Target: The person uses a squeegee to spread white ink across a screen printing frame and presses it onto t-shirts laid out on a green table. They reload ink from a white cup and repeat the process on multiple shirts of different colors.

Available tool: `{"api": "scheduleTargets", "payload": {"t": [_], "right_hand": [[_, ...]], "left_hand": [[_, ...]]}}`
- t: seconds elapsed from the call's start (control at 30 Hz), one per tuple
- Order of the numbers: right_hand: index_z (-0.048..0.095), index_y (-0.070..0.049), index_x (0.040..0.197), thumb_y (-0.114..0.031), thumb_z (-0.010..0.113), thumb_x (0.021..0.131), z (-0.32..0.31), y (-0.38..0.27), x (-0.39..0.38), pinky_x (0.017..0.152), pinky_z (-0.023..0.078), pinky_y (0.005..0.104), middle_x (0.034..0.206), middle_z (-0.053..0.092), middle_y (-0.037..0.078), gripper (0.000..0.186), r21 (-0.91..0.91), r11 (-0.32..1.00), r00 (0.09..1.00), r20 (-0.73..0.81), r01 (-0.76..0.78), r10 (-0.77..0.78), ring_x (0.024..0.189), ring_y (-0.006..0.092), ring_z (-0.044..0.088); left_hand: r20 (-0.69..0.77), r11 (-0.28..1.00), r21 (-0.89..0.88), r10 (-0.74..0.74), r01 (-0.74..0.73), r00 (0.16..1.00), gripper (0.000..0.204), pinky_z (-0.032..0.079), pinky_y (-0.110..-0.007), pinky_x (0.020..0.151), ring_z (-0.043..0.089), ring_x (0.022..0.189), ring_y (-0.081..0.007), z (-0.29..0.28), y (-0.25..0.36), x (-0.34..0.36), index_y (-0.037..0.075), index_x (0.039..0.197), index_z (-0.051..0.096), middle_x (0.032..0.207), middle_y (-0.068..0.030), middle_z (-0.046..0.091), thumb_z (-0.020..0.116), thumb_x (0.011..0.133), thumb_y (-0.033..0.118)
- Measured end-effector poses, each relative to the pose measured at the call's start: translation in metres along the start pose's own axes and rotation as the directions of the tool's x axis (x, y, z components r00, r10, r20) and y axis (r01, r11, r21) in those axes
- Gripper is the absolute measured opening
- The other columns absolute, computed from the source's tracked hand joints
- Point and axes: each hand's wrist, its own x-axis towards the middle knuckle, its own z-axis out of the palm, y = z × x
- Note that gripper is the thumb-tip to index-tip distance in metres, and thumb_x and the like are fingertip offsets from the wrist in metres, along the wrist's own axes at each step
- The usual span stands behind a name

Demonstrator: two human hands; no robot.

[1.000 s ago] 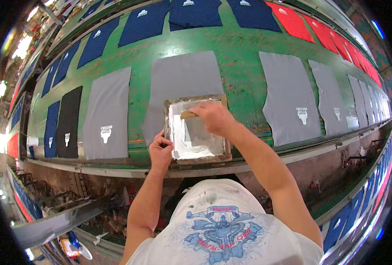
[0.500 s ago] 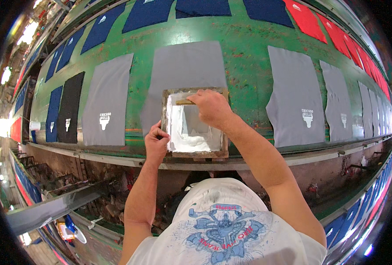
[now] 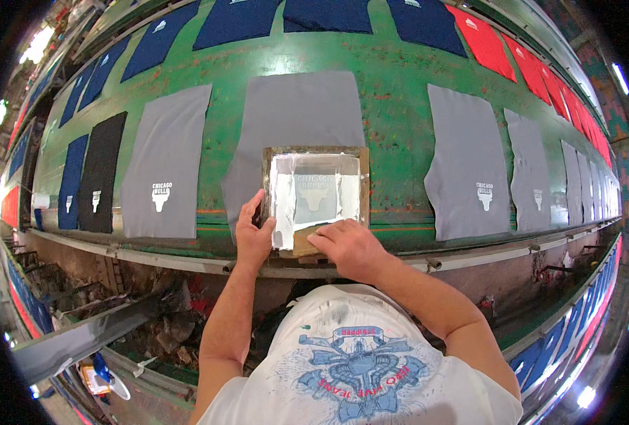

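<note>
A wooden-framed printing screen (image 3: 363,185) lies on the near end of a grey fabric piece (image 3: 297,106). White ink smears its inner edges, and a pale printed design shows through the mesh. My right hand (image 3: 355,249) is closed on a wooden squeegee (image 3: 304,242), held at the near side inside the frame. The squeegee's lower edge is hidden against the mesh. At the frame's left side rests my left hand (image 3: 253,235), its fingers stretched along the outer wood and its thumb apart; it grips nothing.
The long green table (image 3: 396,142) carries grey pieces (image 3: 169,152) with white prints on both sides, plus a black piece (image 3: 103,170) at left. Navy pieces (image 3: 329,15) and red pieces (image 3: 481,46) line its far side. A metal rail (image 3: 470,258) runs along the near edge.
My right hand has drawn the squeegee from the screen's far side to its near side. The design now shows through the mesh. My left hand's fingers have straightened beside the frame.
</note>
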Motion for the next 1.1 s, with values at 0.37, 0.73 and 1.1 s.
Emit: {"api": "scheduleTargets", "payload": {"t": [0.37,0.73,1.1], "right_hand": [[0.078,-0.008,0.132,0.005,0.067,0.088,-0.018,0.076,0.092,0.103,0.058,0.0509,0.119,0.08,0.015,0.047,-0.043,0.985,0.967,-0.205,-0.164,0.152,0.115,0.0394,0.074],[0.078,-0.008,0.133,-0.002,0.073,0.085,0.01,-0.002,0.021,0.1,0.057,0.0475,0.125,0.074,0.012,0.049,-0.057,0.994,0.995,-0.034,-0.097,0.095,0.113,0.0341,0.072],[0.073,-0.008,0.141,-0.019,0.082,0.092,0.009,-0.031,-0.006,0.113,0.052,0.0534,0.137,0.07,0.014,0.051,0.055,0.991,0.986,0.121,-0.118,0.111,0.129,0.037,0.066]], "left_hand": [[-0.011,0.873,0.339,0.377,-0.351,0.926,0.055,0.053,-0.048,0.116,0.067,0.131,-0.0425,0.006,-0.019,0.011,0.0,0.144,0.071,0.141,-0.0245,0.07,0.075,0.089,-0.004],[-0.039,0.918,0.288,0.296,-0.273,0.954,0.056,0.053,-0.05,0.116,0.067,0.134,-0.043,0.008,-0.014,0.009,-0.001,0.144,0.072,0.142,-0.0248,0.071,0.073,0.089,-0.006],[-0.017,0.894,0.341,0.316,-0.292,0.949,0.058,0.055,-0.044,0.113,0.071,0.129,-0.0371,0.003,-0.011,0.012,0.0,0.143,0.072,0.139,-0.0216,0.074,0.075,0.086,-0.003]]}}
